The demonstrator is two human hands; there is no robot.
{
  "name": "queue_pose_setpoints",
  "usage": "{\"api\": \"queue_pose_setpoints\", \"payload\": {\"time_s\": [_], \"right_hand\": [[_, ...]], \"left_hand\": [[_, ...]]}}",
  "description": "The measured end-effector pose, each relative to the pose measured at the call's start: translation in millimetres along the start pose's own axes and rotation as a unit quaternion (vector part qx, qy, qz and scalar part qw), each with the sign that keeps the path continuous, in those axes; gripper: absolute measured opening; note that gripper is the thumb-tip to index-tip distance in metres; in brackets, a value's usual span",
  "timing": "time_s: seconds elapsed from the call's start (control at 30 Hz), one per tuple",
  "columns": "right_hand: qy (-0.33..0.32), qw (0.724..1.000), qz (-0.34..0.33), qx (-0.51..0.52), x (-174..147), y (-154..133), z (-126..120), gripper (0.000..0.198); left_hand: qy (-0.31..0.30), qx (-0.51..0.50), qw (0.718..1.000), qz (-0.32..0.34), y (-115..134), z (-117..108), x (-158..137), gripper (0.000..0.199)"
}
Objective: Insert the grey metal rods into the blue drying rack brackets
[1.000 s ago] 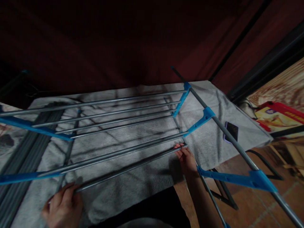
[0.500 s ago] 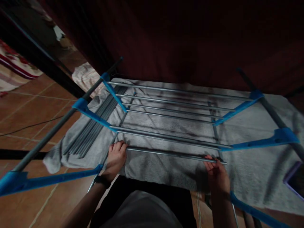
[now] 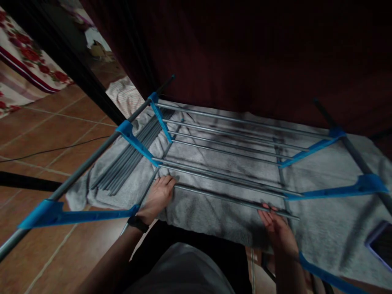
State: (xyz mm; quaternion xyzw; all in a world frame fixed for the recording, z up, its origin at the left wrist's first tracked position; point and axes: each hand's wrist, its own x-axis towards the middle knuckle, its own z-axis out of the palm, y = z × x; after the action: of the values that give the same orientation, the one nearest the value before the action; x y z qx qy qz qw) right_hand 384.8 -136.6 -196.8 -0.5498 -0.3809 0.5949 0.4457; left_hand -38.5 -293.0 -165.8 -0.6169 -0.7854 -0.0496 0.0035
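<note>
A loose grey metal rod (image 3: 214, 195) lies crosswise between my hands, in front of a rack frame with blue plastic brackets. My left hand (image 3: 162, 192) is closed around its left end. Near the right end, my right hand (image 3: 275, 222) grips the same rod from below, palm partly up. Several crossbars (image 3: 226, 176) span the frame behind the rod, joining the left blue bracket (image 3: 139, 145) to the right blue bracket (image 3: 333, 191). Closer to me on the left, another blue bracket (image 3: 92, 217) has no crossbar attached.
A bundle of several grey rods (image 3: 128, 159) lies on the grey blanket (image 3: 333, 232) at left. A phone with a purple edge (image 3: 379, 245) rests at the right. Behind the frame hangs a dark red curtain (image 3: 245, 53). A thin cable (image 3: 55, 151) crosses the tiled floor.
The view has shifted, so the frame's left side appears farther right. Both hands keep hold of the rod, which now slopes more toward its right end in view.
</note>
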Motion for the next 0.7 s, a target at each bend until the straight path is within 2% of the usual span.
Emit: {"api": "queue_pose_setpoints", "payload": {"time_s": [0.1,0.33,0.57,0.7], "right_hand": [[-0.021,0.995,0.076,0.058,-9.5,0.9,9.2,0.021],[-0.032,0.987,0.129,0.094,-22.0,5.8,31.5,0.029],[-0.006,0.991,0.110,0.079,-23.7,15.7,33.9,0.026],[-0.028,0.992,0.107,0.059,-19.9,7.7,25.2,0.022]], "left_hand": [[0.009,-0.021,1.000,0.017,7.5,6.3,-3.5,0.034],[0.003,-0.097,0.989,0.110,33.0,6.6,-3.0,0.041],[0.033,-0.114,0.978,0.171,49.4,4.4,7.2,0.027],[0.033,-0.111,0.978,0.175,55.9,7.2,11.1,0.024]]}}
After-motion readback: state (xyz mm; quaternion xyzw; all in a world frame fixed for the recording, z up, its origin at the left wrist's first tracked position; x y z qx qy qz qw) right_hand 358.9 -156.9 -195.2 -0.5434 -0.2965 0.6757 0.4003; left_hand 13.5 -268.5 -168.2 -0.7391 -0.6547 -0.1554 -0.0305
